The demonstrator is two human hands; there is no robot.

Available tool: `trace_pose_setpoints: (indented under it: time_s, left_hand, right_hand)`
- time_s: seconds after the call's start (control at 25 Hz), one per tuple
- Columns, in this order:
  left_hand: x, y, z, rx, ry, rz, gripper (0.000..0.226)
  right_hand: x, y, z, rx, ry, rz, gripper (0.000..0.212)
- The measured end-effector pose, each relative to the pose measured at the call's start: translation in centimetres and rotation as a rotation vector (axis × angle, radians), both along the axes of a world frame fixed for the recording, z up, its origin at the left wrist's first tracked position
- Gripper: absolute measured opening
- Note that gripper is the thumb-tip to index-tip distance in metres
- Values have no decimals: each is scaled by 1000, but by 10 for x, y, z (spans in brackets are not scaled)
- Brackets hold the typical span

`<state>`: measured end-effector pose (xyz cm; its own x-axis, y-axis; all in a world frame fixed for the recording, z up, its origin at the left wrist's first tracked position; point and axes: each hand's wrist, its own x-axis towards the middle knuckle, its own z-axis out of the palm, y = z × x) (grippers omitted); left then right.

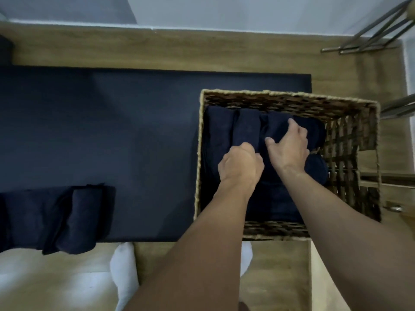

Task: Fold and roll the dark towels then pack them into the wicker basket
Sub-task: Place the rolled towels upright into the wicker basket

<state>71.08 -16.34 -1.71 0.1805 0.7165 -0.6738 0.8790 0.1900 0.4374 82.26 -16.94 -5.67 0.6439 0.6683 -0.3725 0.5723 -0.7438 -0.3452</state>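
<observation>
The wicker basket stands at the right end of a dark-covered table. Several rolled dark towels lie side by side inside it. Both my hands are inside the basket. My left hand has its fingers curled down between two rolls, gripping towel fabric. My right hand lies over one roll, fingers curved round its far side and thumb on the near side. More dark towels, folded and rolled, sit at the table's front left edge.
The floor is wood, with a white wall base at the back. Metal chair legs stand at the back right. My feet in white socks show below the table's front edge.
</observation>
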Motion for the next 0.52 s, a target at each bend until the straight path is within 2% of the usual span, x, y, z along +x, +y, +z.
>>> trace_pose_setpoints:
  time_s: [0.12, 0.24, 0.32, 0.52]
  left_hand:
    - [-55, 14, 31, 123, -138, 239, 28]
    - [-137, 18, 48, 220, -148, 470, 24]
    - [-201, 11, 47, 252, -97, 582, 22]
    - [-373, -29, 5, 171, 82, 776, 19]
  right_hand:
    - [-73, 6, 41, 367, 121, 51, 51]
    - [-171, 6, 67, 469, 315, 89, 35]
    - [-238, -1, 73, 425, 452, 121, 30]
    - [-388, -25, 39, 98, 693, 190, 31]
